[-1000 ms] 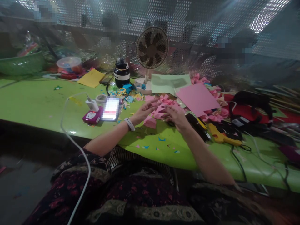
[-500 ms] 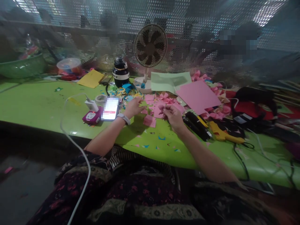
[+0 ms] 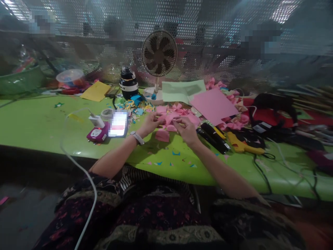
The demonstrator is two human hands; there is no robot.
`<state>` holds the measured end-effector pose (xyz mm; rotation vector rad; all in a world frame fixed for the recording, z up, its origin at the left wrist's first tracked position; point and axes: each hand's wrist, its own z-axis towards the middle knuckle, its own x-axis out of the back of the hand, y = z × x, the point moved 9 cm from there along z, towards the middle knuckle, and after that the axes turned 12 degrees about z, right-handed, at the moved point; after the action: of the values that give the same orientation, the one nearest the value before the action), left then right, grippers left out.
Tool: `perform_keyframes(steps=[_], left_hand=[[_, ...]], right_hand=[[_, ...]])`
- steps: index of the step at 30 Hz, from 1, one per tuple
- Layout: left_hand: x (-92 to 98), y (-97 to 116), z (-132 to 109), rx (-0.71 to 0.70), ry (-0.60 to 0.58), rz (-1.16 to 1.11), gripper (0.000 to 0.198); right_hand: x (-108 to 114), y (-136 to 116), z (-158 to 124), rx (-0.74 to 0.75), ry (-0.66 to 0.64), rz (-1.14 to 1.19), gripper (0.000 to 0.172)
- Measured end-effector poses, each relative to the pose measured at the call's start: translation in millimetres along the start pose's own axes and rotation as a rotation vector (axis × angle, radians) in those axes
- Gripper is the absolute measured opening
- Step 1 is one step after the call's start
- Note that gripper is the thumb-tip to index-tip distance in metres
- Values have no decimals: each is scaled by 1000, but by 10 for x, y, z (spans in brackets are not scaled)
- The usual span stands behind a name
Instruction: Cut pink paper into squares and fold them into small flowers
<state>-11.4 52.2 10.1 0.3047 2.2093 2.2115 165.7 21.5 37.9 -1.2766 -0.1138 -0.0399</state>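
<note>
My left hand (image 3: 148,123) and my right hand (image 3: 186,129) meet over a small piece of pink paper (image 3: 169,119), and both pinch it between their fingertips just above the green table (image 3: 39,125). A white watch sits on my left wrist. A small stack of pink paper squares (image 3: 162,135) lies under my hands. More folded pink paper pieces (image 3: 182,109) are scattered just behind them.
A lit phone (image 3: 118,124) and a magenta power block (image 3: 96,133) with a white cable lie left of my hands. Black tools (image 3: 212,135) and a yellow glue gun (image 3: 243,146) lie to the right. A small fan (image 3: 159,57), a black jar (image 3: 128,83) and paper sheets (image 3: 213,106) stand behind.
My hands drew apart half a second ago, the left going left; now they have come back together on the pink paper. The view has shifted slightly.
</note>
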Motion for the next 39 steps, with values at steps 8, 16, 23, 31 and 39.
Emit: perform_keyframes(steps=[8, 16, 23, 31, 39], left_hand=[[-393, 61, -190, -33, -254, -214, 19], [-370, -24, -167, 29, -266, -239, 28], [-362, -22, -159, 10, -285, -184, 26], [-290, -31, -168, 63, -328, -50, 26], [-287, 18, -173, 60, -322, -47, 24]], right_hand=[[41, 62, 14, -27, 22, -62, 44], [34, -15, 6, 76, 0, -78, 40], [88, 65, 96, 63, 15, 133, 50], [128, 39, 129, 132, 7, 154, 49], [48, 68, 91, 26, -84, 206, 49]])
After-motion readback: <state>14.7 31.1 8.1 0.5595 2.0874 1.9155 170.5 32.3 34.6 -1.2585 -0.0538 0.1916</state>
